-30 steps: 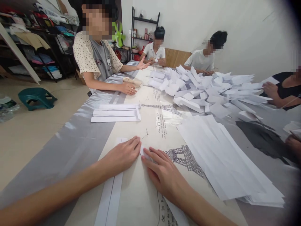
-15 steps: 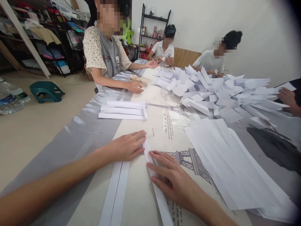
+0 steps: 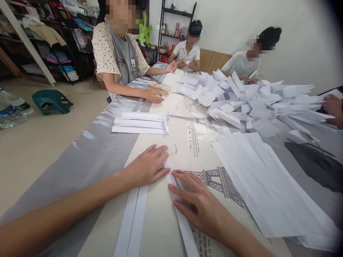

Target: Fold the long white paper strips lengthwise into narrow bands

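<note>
A long, narrow folded strip of white paper (image 3: 187, 233) lies lengthwise in front of me on the printed tablecloth. At its far end, my left hand (image 3: 147, 166) rests with fingers stretched out flat over the strip. My right hand (image 3: 199, 198) lies along the strip's right side, fingers spread, the fingertips pressing on its edge. Left of it, partly under my left forearm, are flat paper strips (image 3: 131, 221) side by side. Farther off, several more folded strips (image 3: 139, 124) lie crosswise.
A stack of white sheets (image 3: 262, 189) lies right of my right hand. Behind it spreads a large heap of folded paper pieces (image 3: 252, 103), beside a dark, thin sheet (image 3: 316, 166). Co-workers sit around the table; one person's hand (image 3: 154, 95) rests near a wooden piece (image 3: 160, 87).
My left hand's fingers have shifted slightly and lie flatter over the strip's far end. My right hand stays nearly in place. The view has tilted a little.
</note>
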The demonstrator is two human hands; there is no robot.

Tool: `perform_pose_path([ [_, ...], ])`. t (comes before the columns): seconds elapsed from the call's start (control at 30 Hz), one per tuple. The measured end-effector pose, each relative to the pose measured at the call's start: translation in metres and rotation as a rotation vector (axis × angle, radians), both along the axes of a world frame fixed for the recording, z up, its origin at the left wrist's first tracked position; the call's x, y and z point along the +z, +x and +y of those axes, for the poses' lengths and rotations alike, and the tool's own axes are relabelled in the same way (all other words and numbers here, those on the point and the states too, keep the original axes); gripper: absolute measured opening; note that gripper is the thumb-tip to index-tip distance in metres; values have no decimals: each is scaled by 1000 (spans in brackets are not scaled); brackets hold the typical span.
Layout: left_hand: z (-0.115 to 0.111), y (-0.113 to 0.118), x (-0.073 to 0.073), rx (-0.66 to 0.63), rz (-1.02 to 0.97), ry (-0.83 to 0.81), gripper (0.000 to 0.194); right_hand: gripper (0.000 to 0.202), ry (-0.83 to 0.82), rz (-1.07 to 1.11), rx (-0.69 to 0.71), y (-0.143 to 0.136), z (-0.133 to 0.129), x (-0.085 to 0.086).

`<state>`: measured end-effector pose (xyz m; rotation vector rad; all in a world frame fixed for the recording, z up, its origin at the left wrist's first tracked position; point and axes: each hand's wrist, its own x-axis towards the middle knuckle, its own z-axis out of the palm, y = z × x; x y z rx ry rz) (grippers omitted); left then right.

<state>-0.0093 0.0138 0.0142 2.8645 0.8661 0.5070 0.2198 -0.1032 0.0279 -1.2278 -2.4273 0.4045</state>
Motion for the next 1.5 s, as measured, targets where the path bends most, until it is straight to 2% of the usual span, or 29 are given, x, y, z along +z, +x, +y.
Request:
perform_pose_path([
  [0.3, 10, -7, 1, -42, 4, -39, 37, 34, -58, -79, 79, -2, -9, 9],
  [0.57, 4, -1, -6, 6, 31, -7, 63, 39, -78, -52, 141, -4, -4, 8],
  [0.87, 19, -9, 1, -53, 83, -117, 78, 48, -94, -61, 342, -1, 1, 15],
  [1.07, 22, -11, 4, -47, 105, -197, 80, 62, -80, -159, 477, 5, 7, 12],
  [1.3, 22, -11, 4, -53, 103, -213, 80, 65, -78, -213, 616, 8, 9, 12],
  [1.5, 21, -11, 5, -53, 100, -201, 79, 63, -144, -184, 659, 11, 1, 7],
])
